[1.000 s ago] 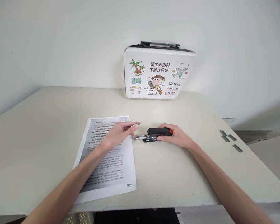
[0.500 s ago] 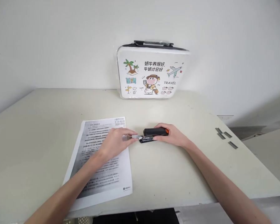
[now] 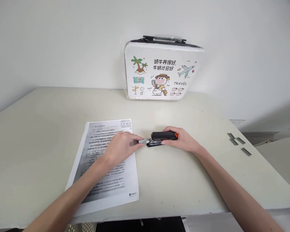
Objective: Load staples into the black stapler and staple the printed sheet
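A black stapler (image 3: 157, 137) with an orange patch at its rear lies on the table. My right hand (image 3: 181, 139) is closed around its rear half, thumb along the near side. At the stapler's left end a narrow silver metal piece (image 3: 143, 141) sticks out, pinched between the thumb and fingers of my left hand (image 3: 122, 145). Whether this piece is the stapler's own slide or a staple strip is unclear, as my fingertips cover part of it. Beneath my left hand and forearm lies a printed sheet of paper (image 3: 106, 190).
A white case (image 3: 147, 93) with cartoon prints and a black handle stands upright at the back, by the wall. Several grey staple strips (image 3: 246, 151) lie near the right edge of the table (image 3: 176, 180).
The view has shifted slightly, so the case and table things sit a little differently in frame. Both hands keep their grips, with the silver piece still between left hand and stapler.
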A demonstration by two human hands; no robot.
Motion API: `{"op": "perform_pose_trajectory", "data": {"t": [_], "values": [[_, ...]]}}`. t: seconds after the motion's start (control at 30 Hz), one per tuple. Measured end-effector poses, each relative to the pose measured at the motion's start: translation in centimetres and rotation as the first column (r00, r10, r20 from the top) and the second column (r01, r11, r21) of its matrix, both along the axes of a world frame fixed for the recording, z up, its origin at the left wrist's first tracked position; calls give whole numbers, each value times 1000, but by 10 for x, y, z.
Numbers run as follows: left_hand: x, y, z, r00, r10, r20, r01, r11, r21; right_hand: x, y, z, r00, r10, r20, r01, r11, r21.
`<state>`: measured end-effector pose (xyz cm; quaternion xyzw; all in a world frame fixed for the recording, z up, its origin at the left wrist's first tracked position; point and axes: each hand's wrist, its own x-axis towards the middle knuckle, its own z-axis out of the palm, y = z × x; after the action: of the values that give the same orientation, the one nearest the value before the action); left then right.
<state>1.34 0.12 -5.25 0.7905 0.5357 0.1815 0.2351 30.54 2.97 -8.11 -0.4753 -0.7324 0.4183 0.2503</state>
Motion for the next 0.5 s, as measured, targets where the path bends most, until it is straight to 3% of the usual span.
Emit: {"op": "perform_pose_trajectory", "data": {"t": [0.5], "values": [[-8, 5, -1, 998, -20, 57, 22, 1000, -23, 0, 0, 2, 999, 9, -32, -10, 1000, -22]]}}
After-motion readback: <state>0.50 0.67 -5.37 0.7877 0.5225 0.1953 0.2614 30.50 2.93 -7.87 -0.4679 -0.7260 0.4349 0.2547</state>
